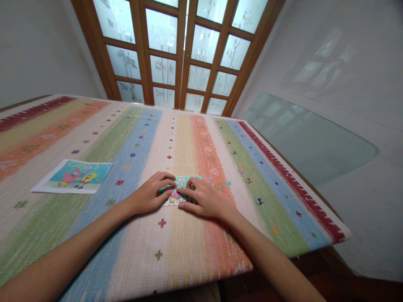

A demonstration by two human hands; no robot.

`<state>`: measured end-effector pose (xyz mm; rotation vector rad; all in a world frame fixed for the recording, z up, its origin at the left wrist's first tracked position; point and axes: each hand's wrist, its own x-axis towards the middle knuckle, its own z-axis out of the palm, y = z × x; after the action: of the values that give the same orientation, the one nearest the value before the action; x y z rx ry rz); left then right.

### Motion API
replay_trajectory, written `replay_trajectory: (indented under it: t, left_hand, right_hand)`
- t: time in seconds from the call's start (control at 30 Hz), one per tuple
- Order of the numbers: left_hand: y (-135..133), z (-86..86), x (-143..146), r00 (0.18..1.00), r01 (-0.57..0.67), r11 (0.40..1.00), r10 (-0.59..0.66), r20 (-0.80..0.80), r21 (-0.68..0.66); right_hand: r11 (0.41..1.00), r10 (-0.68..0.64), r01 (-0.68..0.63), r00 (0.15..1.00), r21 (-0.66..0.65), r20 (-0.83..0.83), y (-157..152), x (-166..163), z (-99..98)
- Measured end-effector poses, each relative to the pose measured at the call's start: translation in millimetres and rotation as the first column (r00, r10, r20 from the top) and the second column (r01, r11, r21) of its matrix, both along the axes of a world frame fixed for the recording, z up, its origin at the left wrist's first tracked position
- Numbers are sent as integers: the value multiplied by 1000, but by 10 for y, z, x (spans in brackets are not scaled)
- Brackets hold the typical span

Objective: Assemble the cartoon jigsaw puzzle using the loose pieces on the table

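Note:
A small, nearly rectangular jigsaw puzzle [181, 183] lies flat on the table in front of me, printed with cartoon figures on teal. My left hand [155, 192] rests at its left side, fingers bent, with thumb and fingertips on the puzzle's edge. From the right, my right hand [201, 197] reaches over it, its bent fingers pressed onto the puzzle and covering part of the picture. Whether a single piece sits under those fingertips I cannot make out. Just right of the puzzle lie small loose teal puzzle pieces [228, 183].
A printed cartoon picture [78, 177] on white paper lies to the left. Beneath everything is a striped tablecloth [147, 256] with small woven motifs. Wood-framed glass doors [162, 63] stand behind the table. A pale glass panel [302, 134] is beyond its right edge.

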<state>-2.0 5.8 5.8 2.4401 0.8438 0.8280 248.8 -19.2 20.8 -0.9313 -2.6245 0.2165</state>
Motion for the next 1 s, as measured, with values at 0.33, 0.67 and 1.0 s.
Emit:
replay_trajectory:
  t: [0.33, 0.67, 1.0]
  left_hand:
    - [-13, 3, 17, 1000, -4, 1000, 4, 6, 7]
    - [22, -24, 1, 999, -26, 999, 25, 30, 30]
    - [21, -30, 9, 999, -27, 997, 26, 27, 68]
  right_hand:
    - [999, -24, 23, 1000, -31, -2, -12, -41, -15]
    - [997, -76, 77, 996, 17, -42, 29, 24, -50]
    - [998, -67, 67, 998, 22, 3, 48, 20, -84]
